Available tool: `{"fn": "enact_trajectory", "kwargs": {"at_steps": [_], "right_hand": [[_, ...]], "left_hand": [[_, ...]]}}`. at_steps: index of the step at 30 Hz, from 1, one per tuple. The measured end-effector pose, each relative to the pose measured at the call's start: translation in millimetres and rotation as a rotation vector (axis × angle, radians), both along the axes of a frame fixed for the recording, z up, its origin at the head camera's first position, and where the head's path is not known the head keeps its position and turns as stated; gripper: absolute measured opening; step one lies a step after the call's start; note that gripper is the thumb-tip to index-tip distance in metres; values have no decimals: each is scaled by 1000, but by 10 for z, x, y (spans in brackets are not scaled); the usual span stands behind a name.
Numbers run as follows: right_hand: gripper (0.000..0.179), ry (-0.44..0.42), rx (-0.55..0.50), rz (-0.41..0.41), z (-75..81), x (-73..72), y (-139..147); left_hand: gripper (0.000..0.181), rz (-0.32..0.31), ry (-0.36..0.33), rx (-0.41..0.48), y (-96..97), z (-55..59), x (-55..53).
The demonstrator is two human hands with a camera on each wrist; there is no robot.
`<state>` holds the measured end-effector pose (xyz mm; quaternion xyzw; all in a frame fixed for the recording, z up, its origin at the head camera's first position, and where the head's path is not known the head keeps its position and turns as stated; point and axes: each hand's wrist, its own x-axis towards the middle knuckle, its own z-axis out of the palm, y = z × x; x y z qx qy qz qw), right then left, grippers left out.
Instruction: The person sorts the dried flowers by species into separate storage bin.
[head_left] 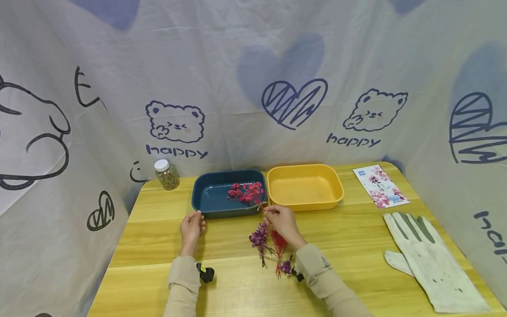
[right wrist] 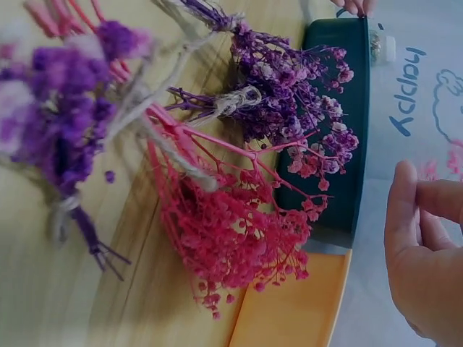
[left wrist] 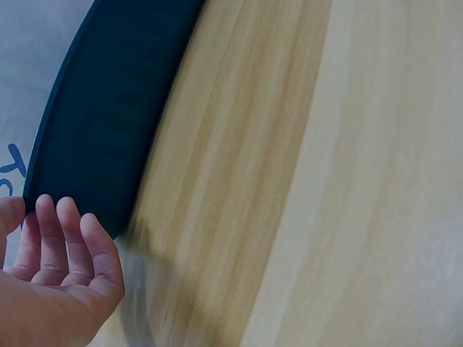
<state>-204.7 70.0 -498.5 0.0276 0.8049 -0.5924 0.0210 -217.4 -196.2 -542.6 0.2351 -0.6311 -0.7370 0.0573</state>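
Note:
At the front left corner of a dark blue tray (head_left: 211, 193), my left hand (head_left: 192, 229) pinches the rim between thumb and fingers. My right hand (head_left: 286, 223) is at the tray's front right corner, thumb and forefinger pinching the stems of a red dried-flower bunch (head_left: 246, 192). The blossoms of that bunch hang over the tray's inside. Below the right hand, another red bunch (right wrist: 231, 231) lies on the table among purple dried-flower bunches (right wrist: 289, 94), tied with pale string. In the right wrist view the held blossoms are mostly cut off at the edge.
A yellow tray (head_left: 305, 189) stands right beside the blue one. At the back left is a white-lidded jar (head_left: 168, 177) of small dried pieces. A flower-printed packet (head_left: 381, 186) and a white-and-grey work glove (head_left: 433, 264) lie on the right of the wooden table (head_left: 229, 281).

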Motion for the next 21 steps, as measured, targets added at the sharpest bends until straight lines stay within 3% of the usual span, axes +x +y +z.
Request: {"fn": "enact_trajectory", "kwargs": {"at_steps": [12, 21], "right_hand": [[20, 45, 71, 2, 12, -220, -129], [19, 84, 63, 23, 48, -362, -223]], "left_hand": [[29, 16, 1, -20, -9, -4, -29], [30, 3, 0, -27, -2, -19, -15]]}}
